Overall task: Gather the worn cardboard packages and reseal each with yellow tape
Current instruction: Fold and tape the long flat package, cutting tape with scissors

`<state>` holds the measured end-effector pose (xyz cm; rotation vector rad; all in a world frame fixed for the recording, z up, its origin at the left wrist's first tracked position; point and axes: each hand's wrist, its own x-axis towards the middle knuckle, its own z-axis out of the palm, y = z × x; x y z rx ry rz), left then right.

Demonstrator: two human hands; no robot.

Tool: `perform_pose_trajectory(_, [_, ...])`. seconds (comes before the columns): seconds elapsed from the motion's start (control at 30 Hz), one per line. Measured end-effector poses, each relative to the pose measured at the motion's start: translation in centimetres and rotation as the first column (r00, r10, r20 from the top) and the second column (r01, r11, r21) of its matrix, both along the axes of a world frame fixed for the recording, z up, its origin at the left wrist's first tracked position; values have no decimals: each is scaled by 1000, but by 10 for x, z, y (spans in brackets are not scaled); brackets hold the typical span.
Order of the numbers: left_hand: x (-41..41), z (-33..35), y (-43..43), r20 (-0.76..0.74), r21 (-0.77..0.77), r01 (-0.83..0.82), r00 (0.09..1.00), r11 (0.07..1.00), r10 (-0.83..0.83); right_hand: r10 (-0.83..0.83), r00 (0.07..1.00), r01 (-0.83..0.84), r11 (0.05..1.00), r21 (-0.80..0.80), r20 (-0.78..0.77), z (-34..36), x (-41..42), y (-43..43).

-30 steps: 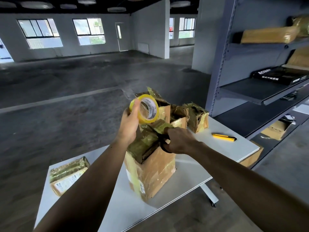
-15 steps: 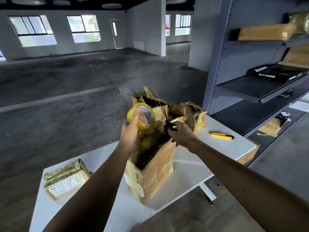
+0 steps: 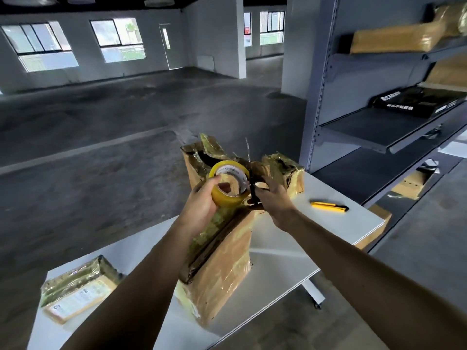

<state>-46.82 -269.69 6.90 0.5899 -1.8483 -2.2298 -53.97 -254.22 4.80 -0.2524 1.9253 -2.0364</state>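
Note:
My left hand [image 3: 201, 204] grips a roll of yellow tape [image 3: 228, 184] just above a worn cardboard package [image 3: 222, 263] that stands upright in the middle of the white table [image 3: 278, 238]. Black scissors [image 3: 252, 188], blades pointing up, are held in my right hand [image 3: 274, 198] right beside the roll. Behind my hands stand two more torn packages, one open-topped [image 3: 197, 162] and one smaller [image 3: 288, 170]. A flat labelled package [image 3: 78, 294] lies at the table's near left corner.
A yellow utility knife [image 3: 328, 206] lies on the table's right side. A grey metal shelf unit [image 3: 379, 97] at the right carries wrapped parcels and a black box [image 3: 417, 102]. More cartons [image 3: 409, 184] sit low under the shelves. Bare concrete floor lies beyond the table.
My left hand lowered the tape roll and turned it. My right hand lifted off the package top and brought the scissors upright beside the roll.

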Motion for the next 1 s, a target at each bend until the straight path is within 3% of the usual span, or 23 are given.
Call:
perform_pose_trajectory(0.13, [-32,0,14,104,-50,20,994,999,-15,7,998,-2,998,-68,67,1,-33,16])
perform_pose_trajectory(0.2, [-52,-3,18,233,-230,50,972,972,5,-38,994,45,996,-77,99,-4,-51,25])
perform_pose_trajectory(0.23, [-61,-6,20,283,-359,98,959,928,9,-64,992,72,995,-70,109,-8,-61,29])
perform_pose_trajectory(0.33, [-84,-8,31,252,-686,171,968,707,10,-109,985,113,993,-24,135,-26,-94,43])
perform_pose_trajectory(0.43, [-105,-9,43,247,-829,219,969,514,-14,-137,975,130,990,52,174,-52,-121,56])
perform_pose_trajectory(0.6, [-136,-29,56,382,-880,380,923,285,-52,-135,958,94,981,167,254,-101,-149,68])
perform_pose_trajectory(0.87, [-158,-68,58,634,-766,631,773,124,-19,-122,969,15,899,438,216,-195,-156,74])
perform_pose_trajectory(1.0, [-160,-80,54,652,-752,648,758,120,-9,-55,987,-36,838,544,149,-220,-152,74])
